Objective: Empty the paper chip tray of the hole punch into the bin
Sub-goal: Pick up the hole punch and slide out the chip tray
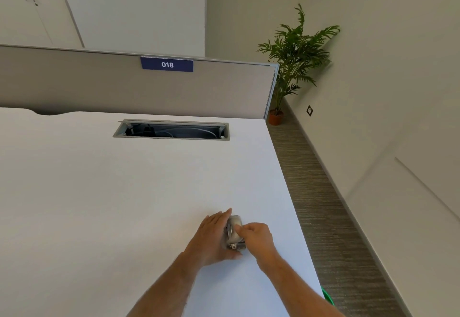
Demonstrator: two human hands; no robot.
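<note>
A small grey metal hole punch lies on the white desk near its right edge. My left hand lies flat against the punch's left side, fingers stretched forward, thumb under its near end. My right hand grips the punch from the right, thumb and fingertips on its top. Much of the punch is hidden between the two hands, and its chip tray cannot be made out. A sliver of something green, perhaps the bin, shows below the desk's right edge.
An open cable slot is set in the desk's far side, before a grey partition with a blue "018" label. A carpeted aisle runs along the right, with a potted plant in the corner.
</note>
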